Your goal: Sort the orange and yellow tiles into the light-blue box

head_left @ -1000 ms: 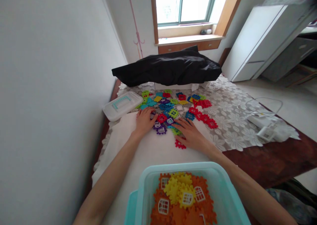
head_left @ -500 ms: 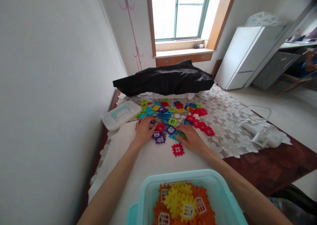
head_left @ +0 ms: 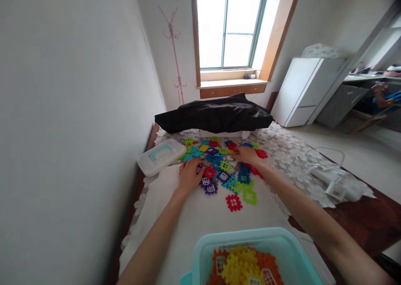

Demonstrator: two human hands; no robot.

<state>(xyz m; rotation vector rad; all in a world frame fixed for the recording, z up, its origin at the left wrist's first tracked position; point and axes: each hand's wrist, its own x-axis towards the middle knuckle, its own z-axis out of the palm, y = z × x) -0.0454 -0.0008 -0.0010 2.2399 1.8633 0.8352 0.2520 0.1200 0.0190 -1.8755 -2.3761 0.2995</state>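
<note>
Colourful interlocking plastic tiles (head_left: 219,161) lie scattered over a white cloth (head_left: 200,209) on the table. My left hand (head_left: 189,177) rests flat on the near left of the pile, fingers spread beside a red tile and purple tiles (head_left: 209,185). My right hand (head_left: 247,154) reaches to the far side of the pile, fingers curled down on tiles near a yellow one; what they hold is hidden. A loose red tile (head_left: 234,202) and a green tile (head_left: 249,196) lie nearer me. A teal box (head_left: 250,239) at the bottom edge holds orange and yellow tiles (head_left: 242,268).
A white lid (head_left: 161,156) lies left of the pile by the wall. A black bag (head_left: 216,115) lies across the far end. A white charger and cable (head_left: 332,180) sit on the lace cloth at right. A white cabinet (head_left: 302,90) and a window stand beyond.
My right hand has left the near tiles and reached to the far right of the pile, uncovering a green tile. The view tilted up. My left hand stayed put.
</note>
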